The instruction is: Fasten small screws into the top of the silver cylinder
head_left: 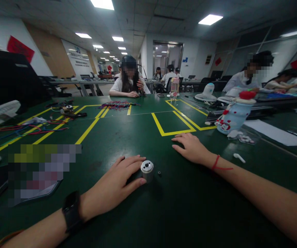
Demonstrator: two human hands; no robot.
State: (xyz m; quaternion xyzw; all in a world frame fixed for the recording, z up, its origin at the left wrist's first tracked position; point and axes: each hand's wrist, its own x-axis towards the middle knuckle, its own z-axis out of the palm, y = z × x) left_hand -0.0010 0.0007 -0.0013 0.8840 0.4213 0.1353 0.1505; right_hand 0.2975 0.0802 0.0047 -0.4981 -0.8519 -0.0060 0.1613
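On the green tabletop (127, 129), your right hand (190, 147), fingers apart, lies at four o'clock; your left hand (116, 181), at seven, clamps its grip on the metal cylinder (147, 171) at six. Keep it upright, clear of the tiny ring (159, 172) at its three.

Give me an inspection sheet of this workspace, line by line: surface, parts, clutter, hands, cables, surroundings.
Surface: green table marked with yellow tape.
Parts: metal cylinder upright, holes in its top; small round part beside it.
Clutter: white earbud, blue bottle, white paper, all to the right.
Hands: left hand curved around the cylinder's side, grip unclear; right hand open on the table, holding nothing.
Cables: colored wires bunched at the far side; loose wires at left.
Surroundings: a person seated opposite; others further back; ceiling lights on.
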